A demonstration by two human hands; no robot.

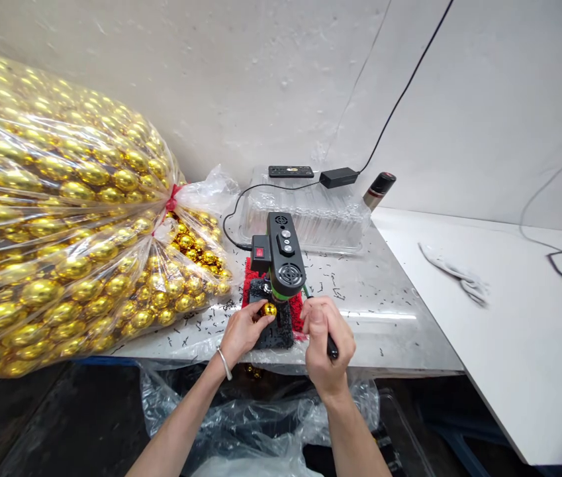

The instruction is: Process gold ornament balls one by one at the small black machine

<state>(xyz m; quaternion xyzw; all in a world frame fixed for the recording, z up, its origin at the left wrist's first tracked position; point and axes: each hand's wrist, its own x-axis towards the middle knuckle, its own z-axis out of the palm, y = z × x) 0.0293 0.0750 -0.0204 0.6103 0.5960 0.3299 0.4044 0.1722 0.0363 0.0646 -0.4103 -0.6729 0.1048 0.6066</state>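
Note:
A small shiny gold ball (269, 309) is pinched between the thumb and fingers of my left hand (247, 330), just below the front end of a black machine (286, 255) with round vents and a red switch. My right hand (327, 338) is wrapped round a lever handle (332, 347) with a black end, at the machine's right side. The machine stands over a dark pad (275, 336) on a red mat (296, 313). My fingers partly hide the ball.
Large clear bags of gold balls (69, 232) fill the left. Behind the machine are clear plastic trays (310, 222), a remote (290, 171), a power adapter (339, 177) and a can (378, 190). A glove (454, 273) lies on the white table (523, 331). Black scraps dot the metal table (384, 331).

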